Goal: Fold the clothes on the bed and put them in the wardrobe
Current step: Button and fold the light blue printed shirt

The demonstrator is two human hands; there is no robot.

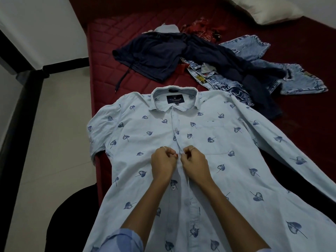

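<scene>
A light blue shirt with dark blue leaf prints (145, 128) lies front up across the dark red mattress (103, 57), collar away from me. My left hand (163, 161) and my right hand (193, 161) meet at the button placket at mid-chest. Each hand pinches an edge of the placket between curled fingers. Beyond the collar lie a dark navy garment with a drawstring (154, 57), light-wash denim jeans (258, 77), a red patterned cloth (201, 30) and a pale blue piece (166, 28).
A white pillow (263, 10) sits at the far right corner of the bed. White tiled floor (54, 124) and a black bed-frame edge (16, 115) lie to the left. A dark round object (72, 215) is on the floor by the bed.
</scene>
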